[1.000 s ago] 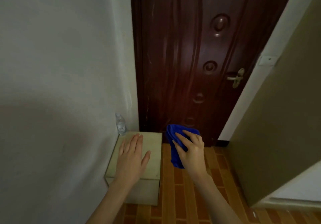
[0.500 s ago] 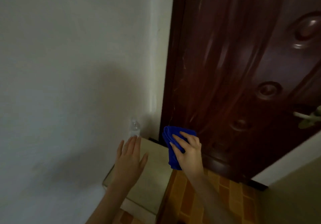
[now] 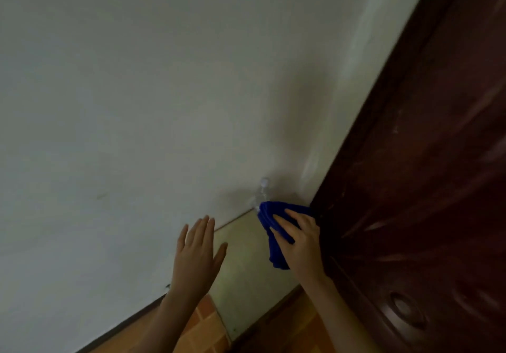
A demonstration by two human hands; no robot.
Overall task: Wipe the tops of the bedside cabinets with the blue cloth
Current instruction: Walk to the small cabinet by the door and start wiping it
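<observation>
The left hand [image 3: 195,254] is flat and palm down. Its four fingers are straight and close together, and the thumb is splayed out toward the right hand [image 3: 301,243]. It holds nothing. It lies over the near left part of the cabinet [image 3: 246,259] top, fingertips reaching toward the wall [image 3: 123,120]. Whether the palm touches the top or hovers just above it cannot be told from this view.

The right hand grips the cloth [image 3: 275,254], its fingers curled over the bunched blue fabric and its thumb hidden beneath. The cloth bulges out ahead of the fingertips, and a fold of it hangs down on the side toward the left hand. It sits over the far right part of the cabinet top. Whether it presses on the surface or is held just off it cannot be made out.

The two hands are apart, and a strip of the pale top shows between them.

Just beyond the right hand's fingertips a clear bottle [image 3: 263,192] stands in the corner against the wall, its lower part hidden behind the cloth. A dark door [image 3: 424,188] rises close on the outer side of the right hand, and the wrist shows in front of it. Orange-brown floor [image 3: 204,325] tiles show between the two forearms
</observation>
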